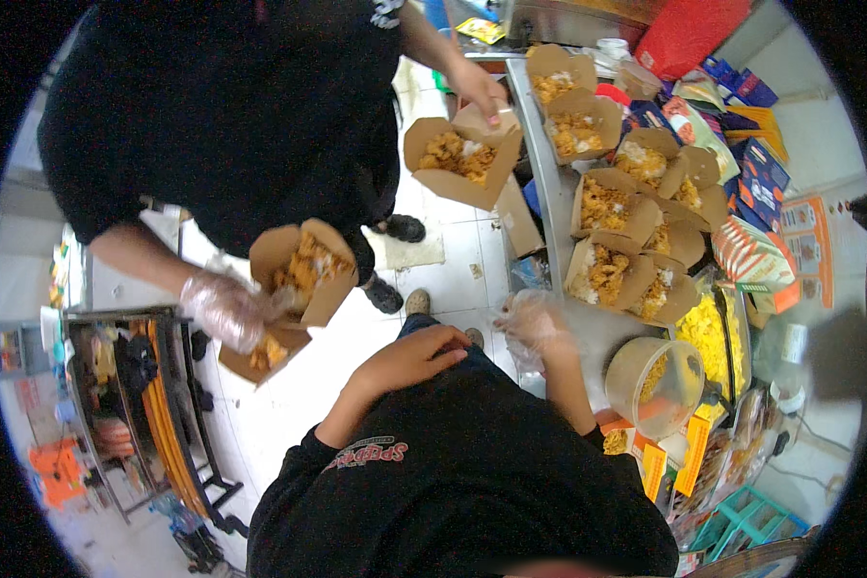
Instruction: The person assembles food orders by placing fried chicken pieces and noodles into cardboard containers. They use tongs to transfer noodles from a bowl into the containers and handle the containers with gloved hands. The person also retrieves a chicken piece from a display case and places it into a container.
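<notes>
My left hand (pixel 422 356) is bare and held before my waist, its fingers stretched out with nothing in them. By the counter's edge is my right hand (pixel 538 328) in a loose clear plastic glove; the crumpled film hides how its fingers lie. Nearest to it on the metal counter stand several open brown cardboard food boxes (pixel 602 273) with rice and crumbly fried pieces. A round clear plastic tub (pixel 645 385) with some crumbs sits beside my right forearm. Across from me, a co-worker's bare hand (pixel 482 91) holds one filled box (pixel 460 159); their gloved hand (pixel 226 308) is at two more boxes (pixel 308 275).
A tray of yellow food (pixel 708 337) with dark tongs lies behind the tub. Folded packages (pixel 761 183) and a red bag (pixel 689 39) line the wall side. A dark rack (pixel 144 405) stands at the left. White floor tiles (pixel 458 255) show between me and the co-worker.
</notes>
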Action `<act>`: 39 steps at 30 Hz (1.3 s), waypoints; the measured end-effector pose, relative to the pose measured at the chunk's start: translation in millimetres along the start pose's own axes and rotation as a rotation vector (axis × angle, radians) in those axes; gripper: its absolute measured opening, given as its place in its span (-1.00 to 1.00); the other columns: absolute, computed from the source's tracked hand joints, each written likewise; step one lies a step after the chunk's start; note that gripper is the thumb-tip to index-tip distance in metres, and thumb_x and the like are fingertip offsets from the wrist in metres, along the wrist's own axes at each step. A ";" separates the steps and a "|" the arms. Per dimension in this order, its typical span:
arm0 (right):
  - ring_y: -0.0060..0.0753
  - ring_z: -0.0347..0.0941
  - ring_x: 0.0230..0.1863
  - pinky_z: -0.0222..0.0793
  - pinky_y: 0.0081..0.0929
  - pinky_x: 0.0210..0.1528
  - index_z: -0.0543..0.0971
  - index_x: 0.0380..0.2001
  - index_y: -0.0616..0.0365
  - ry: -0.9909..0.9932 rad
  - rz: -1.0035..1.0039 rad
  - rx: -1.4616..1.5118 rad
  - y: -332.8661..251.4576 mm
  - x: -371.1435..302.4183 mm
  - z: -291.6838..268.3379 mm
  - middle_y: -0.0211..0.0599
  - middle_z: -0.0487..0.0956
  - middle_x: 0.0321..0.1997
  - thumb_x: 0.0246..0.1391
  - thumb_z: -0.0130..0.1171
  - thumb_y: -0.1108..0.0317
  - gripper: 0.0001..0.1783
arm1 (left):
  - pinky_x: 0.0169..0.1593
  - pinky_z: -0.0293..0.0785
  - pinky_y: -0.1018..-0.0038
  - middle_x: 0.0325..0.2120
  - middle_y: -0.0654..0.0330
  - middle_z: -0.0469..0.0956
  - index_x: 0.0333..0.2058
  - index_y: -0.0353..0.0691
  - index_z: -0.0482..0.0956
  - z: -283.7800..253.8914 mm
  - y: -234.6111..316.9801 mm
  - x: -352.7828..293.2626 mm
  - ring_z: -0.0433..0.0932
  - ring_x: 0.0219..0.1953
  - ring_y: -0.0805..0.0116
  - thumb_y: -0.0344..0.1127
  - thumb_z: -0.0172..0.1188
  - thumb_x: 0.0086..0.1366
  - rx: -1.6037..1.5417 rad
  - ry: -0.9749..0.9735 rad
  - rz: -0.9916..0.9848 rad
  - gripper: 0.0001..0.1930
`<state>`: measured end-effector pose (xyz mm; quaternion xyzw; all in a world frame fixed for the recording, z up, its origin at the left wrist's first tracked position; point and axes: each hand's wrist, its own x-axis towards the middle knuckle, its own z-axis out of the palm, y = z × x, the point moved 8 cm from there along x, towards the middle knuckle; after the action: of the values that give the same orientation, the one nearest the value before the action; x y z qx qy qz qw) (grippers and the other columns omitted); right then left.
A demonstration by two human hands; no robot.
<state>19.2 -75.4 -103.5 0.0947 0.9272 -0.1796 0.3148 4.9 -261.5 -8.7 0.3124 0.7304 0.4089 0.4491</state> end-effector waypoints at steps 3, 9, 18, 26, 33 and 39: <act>0.00 0.50 0.00 0.42 -0.19 0.03 0.63 -0.15 0.05 0.050 -0.096 0.107 1.1 23.5 4.6 -0.04 0.60 -0.07 0.02 0.21 -0.09 -0.52 | 0.04 0.45 0.33 -0.11 -0.02 0.52 0.02 -0.28 0.45 -13.9 14.2 -27.3 0.55 -0.07 0.14 -0.20 0.07 0.41 0.008 0.174 0.055 -0.67; -0.05 0.53 -0.01 0.44 -0.22 0.02 0.62 -0.16 0.13 0.083 -0.048 -0.143 4.3 36.4 8.5 -0.05 0.60 -0.01 0.12 0.12 -0.07 -0.52 | 0.13 0.38 0.28 -0.10 0.04 0.56 -0.03 -0.35 0.50 -40.2 73.9 -103.2 0.52 0.01 0.15 -0.26 0.17 0.34 -0.163 0.247 0.282 -0.68; -0.04 0.54 -0.03 0.43 -0.18 0.01 0.63 -0.16 0.11 -0.493 -0.276 -0.165 -65.0 -8.8 133.4 -0.05 0.60 -0.03 0.12 0.09 -0.13 -0.48 | -0.03 0.35 0.20 -0.35 0.28 0.57 -0.31 -0.08 0.56 -97.0 193.9 -297.4 0.54 -0.28 0.33 -0.08 0.25 0.27 -0.285 0.295 1.478 -0.78; -0.08 0.55 -0.05 0.44 -0.19 -0.01 0.63 -0.17 0.10 -0.589 -0.354 -0.377 -234.3 4.3 152.3 -0.06 0.61 -0.05 0.14 0.07 -0.15 -0.47 | -0.30 0.43 0.42 -0.48 0.28 0.52 -0.46 -0.12 0.53 -112.1 192.6 -437.8 0.50 -0.44 0.41 -0.31 0.11 0.34 -0.285 0.599 1.679 -0.84; -0.12 0.55 -0.12 0.42 -0.19 -0.05 0.62 -0.19 0.10 -0.363 -0.525 -0.537 -354.7 36.8 153.0 -0.10 0.63 -0.15 0.17 0.06 -0.16 -0.48 | -0.29 0.30 0.56 -0.54 0.35 0.45 -0.42 -0.05 0.52 -127.5 158.1 -531.8 0.42 -0.50 0.45 -0.27 0.12 0.35 -0.214 0.598 1.855 -0.87; -0.05 0.54 -0.20 0.39 -0.08 -0.10 0.56 -0.23 0.14 -0.462 -0.402 -0.266 -376.6 50.5 128.2 -0.13 0.62 -0.28 0.20 0.04 -0.12 -0.51 | -0.21 0.25 0.51 -0.43 0.38 0.52 -0.31 -0.02 0.51 -159.7 120.5 -547.5 0.42 -0.45 0.49 -0.17 0.09 0.36 0.146 1.022 2.034 -0.88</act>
<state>-58.7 -468.1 -126.3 -0.1751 0.8467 -0.1324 0.4847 89.9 -706.3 358.3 0.5820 0.2583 0.6193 -0.4594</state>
